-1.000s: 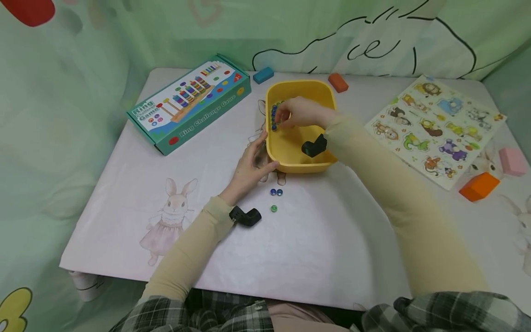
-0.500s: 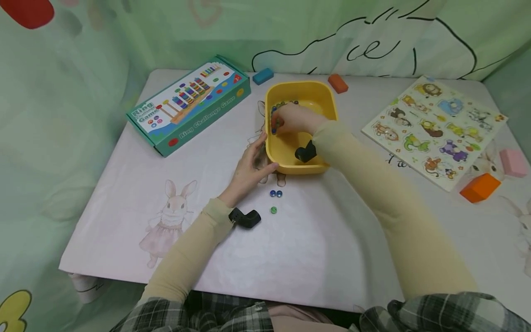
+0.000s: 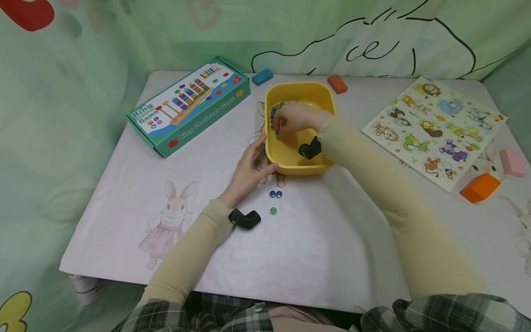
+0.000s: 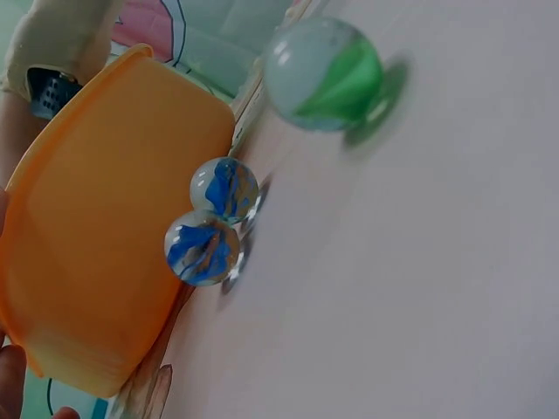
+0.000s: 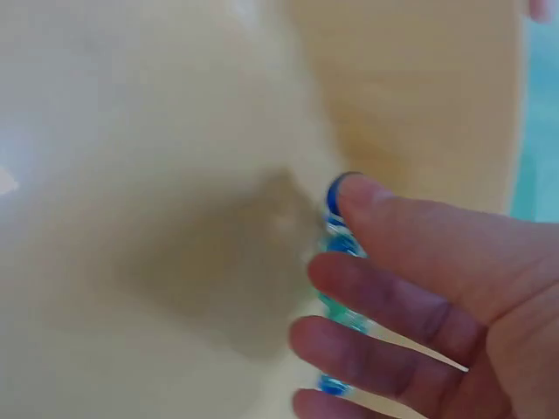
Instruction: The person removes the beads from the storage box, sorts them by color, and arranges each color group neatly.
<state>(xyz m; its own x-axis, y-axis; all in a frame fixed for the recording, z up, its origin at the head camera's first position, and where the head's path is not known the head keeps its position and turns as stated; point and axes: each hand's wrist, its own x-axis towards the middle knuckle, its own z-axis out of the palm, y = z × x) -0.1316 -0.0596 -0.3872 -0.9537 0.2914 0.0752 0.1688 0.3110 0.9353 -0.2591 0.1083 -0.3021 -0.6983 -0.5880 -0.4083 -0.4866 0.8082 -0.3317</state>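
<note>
A yellow plastic bin [image 3: 300,169] stands on the table, with several blue and green glass marbles [image 3: 274,110] lined up along its left wall. My left hand [image 3: 245,174] rests against the bin's outside, thumb at the near corner and fingers along the left side. Inside the bin is my right hand [image 3: 299,118]; in the right wrist view its thumb touches a blue marble [image 5: 334,199] at the end of the row, its other fingers loosely extended beside the row. Two blue marbles [image 4: 214,218] lie together outside the bin, and a green marble [image 4: 323,74] lies nearer me.
A green Ring Challenge Game box [image 3: 191,106] lies at the back left. Blue [image 3: 262,77] and red-orange [image 3: 338,84] blocks sit behind the bin. On the right are an animal puzzle board [image 3: 435,129], an orange block [image 3: 480,187] and a pink block [image 3: 514,162].
My right hand has moved slightly toward me and leftward over the marble row, then a little back right. My left hand keeps its place on the bin.
</note>
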